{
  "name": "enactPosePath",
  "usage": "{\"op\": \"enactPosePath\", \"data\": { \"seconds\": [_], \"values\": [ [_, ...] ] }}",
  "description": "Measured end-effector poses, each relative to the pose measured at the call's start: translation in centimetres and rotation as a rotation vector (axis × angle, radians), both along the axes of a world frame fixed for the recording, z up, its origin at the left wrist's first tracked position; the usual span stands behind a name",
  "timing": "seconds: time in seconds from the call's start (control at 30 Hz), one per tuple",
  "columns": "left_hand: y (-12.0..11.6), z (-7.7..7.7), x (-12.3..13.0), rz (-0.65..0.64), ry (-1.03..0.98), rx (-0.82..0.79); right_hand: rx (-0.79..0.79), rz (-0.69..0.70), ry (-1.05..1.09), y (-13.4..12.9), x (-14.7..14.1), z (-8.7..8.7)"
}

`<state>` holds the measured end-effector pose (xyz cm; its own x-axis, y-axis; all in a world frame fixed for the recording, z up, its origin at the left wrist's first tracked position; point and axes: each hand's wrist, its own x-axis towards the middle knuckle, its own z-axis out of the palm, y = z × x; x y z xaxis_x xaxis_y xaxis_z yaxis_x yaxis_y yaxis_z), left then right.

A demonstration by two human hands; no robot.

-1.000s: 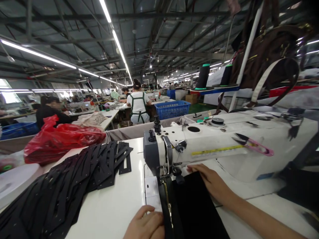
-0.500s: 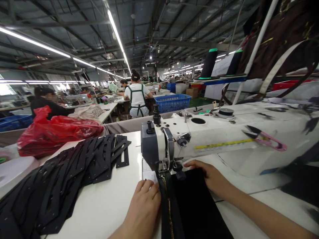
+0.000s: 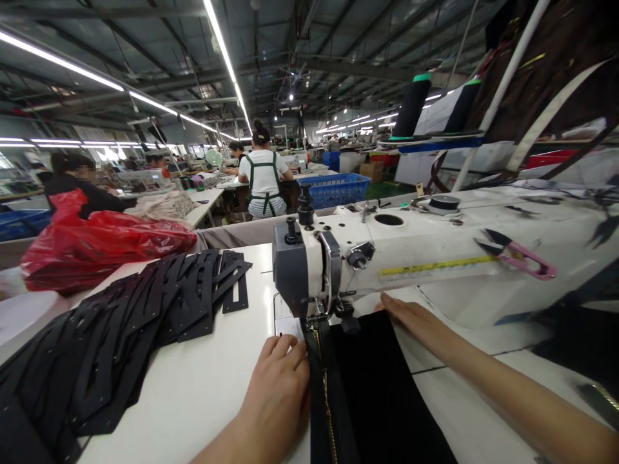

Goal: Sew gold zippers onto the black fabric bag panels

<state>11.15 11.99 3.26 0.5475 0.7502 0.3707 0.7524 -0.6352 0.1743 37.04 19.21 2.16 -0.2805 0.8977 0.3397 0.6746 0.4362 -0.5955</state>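
Note:
Black fabric (image 3: 382,386) with a gold zipper (image 3: 326,393) along its left part runs under the needle area of a white sewing machine (image 3: 435,251). My left hand (image 3: 283,386) rests at the fabric's left edge, fingers curled together; whether they pinch the edge is hidden. My right hand (image 3: 411,317) lies beside the fabric's upper right edge, under the machine arm, fingers stretched out and nothing seen in them.
Black cut pieces (image 3: 140,316) lie overlapped at left, near a red plastic bag (image 3: 111,238). Pink-handled snips (image 3: 527,258) rest on the machine arm. Thread cones (image 3: 413,106) stand behind. Other people sit at tables beyond, near a blue basket (image 3: 338,190).
My right hand has shifted slightly right, off the fabric's edge, and its fingers have straightened. My left hand stays at the left edge. The whole view has shifted a little.

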Motion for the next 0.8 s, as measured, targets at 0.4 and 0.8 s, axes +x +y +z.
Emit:
{"op": "enactPosePath", "data": {
  "seconds": [0.4, 0.8],
  "values": [
    [0.2, 0.1, 0.3, 0.021, -0.005, 0.082, 0.457, -0.149, -0.372, -0.7, -2.5, 0.0],
    [0.9, -1.5, -0.7, -0.062, -0.011, 0.226, 0.353, 0.355, -0.119, -4.7, -6.8, -0.5]
  ]
}}
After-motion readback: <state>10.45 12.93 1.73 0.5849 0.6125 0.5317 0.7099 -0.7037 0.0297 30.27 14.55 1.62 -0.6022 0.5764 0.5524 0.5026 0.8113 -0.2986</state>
